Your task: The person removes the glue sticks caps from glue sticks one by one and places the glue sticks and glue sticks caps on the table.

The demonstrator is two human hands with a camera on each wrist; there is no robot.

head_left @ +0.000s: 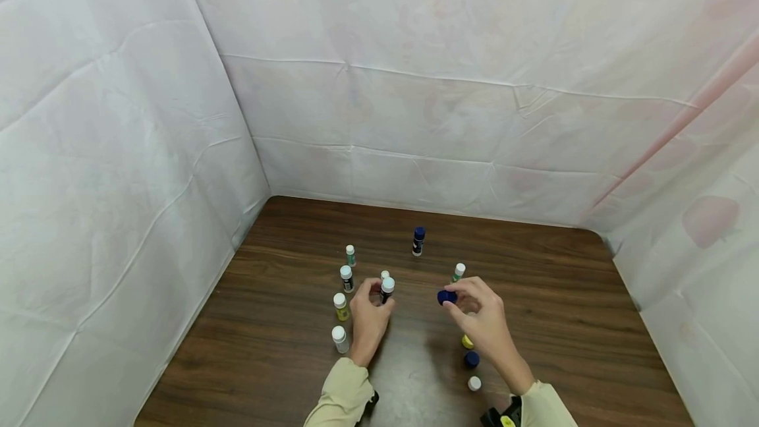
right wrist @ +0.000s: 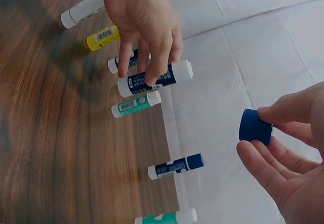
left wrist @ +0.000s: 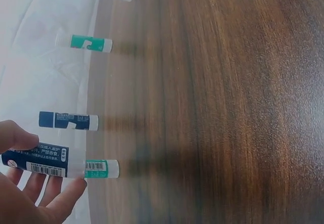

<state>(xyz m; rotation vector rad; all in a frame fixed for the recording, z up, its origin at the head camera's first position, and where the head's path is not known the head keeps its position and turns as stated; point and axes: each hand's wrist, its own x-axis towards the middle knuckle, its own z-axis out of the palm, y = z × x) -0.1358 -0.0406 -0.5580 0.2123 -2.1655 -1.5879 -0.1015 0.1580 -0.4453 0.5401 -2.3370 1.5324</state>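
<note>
My left hand (head_left: 369, 318) grips a thick glue stick (right wrist: 149, 82) with a dark blue label, its white end up and no cap on it. Thumb and fingers lie around its sides in the left wrist view. Off to the right, my right hand (head_left: 483, 315) pinches a blue cap (right wrist: 254, 127) between thumb and fingers, apart from the glue stick. Just past the left hand stands a small green glue stick (left wrist: 101, 169), partly hidden by the held one. Another green glue stick (head_left: 458, 273) with a white top stands behind the right hand.
Along the left stand a green glue stick (head_left: 350, 256), a dark blue one (head_left: 346, 279), a yellow one (head_left: 340, 307) and a white one (head_left: 340, 339). A blue-capped glue stick (head_left: 418, 241) stands at the back. Yellow (head_left: 468, 342), blue (head_left: 471, 360) and white caps (head_left: 474, 383) lie near the right forearm.
</note>
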